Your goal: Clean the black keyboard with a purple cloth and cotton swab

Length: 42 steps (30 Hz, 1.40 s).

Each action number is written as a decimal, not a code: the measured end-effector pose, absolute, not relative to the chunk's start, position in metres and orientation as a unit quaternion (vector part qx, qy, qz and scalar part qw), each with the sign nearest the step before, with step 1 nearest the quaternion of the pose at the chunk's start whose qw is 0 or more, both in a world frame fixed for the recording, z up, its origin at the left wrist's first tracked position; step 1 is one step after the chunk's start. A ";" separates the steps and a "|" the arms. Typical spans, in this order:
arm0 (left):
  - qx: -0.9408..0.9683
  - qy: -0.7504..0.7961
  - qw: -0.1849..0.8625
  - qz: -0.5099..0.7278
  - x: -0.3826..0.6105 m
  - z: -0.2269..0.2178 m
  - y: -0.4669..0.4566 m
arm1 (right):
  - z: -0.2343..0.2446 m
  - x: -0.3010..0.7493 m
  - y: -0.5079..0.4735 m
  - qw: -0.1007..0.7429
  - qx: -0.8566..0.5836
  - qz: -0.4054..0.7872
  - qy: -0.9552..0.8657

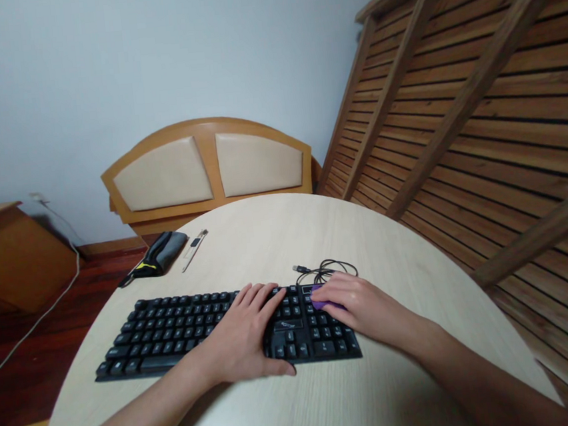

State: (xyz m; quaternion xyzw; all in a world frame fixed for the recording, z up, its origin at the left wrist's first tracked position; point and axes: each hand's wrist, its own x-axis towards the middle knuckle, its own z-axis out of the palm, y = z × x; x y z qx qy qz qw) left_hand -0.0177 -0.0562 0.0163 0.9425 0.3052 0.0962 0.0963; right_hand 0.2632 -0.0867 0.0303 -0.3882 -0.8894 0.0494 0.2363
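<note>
A black keyboard [175,330] lies flat on the pale round table [266,235]. Across its right-middle part my left hand [240,331] rests with fingers spread, fingertips near the far edge and thumb along the near edge. My right hand [360,303] is closed on a small purple thing [320,298] at the upper part of the number pad. Most of that purple thing is hidden under my fingers, so whether it is cloth or sponge I cannot tell. Behind the keyboard, a coiled black cable [336,265] ends in a USB plug [300,269].
At the table's left edge sits a dark grey and black pouch [162,253] with a yellow stripe. Beside it lies a thin brush-like tool [194,248]. A padded wooden headboard [213,159] stands behind the table, and a slatted wooden panel [455,109] leans at the right.
</note>
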 end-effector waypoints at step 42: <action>0.941 0.300 0.113 0.109 -0.010 0.018 -0.061 | 0.047 0.253 -0.114 0.181 -0.324 0.185 -0.910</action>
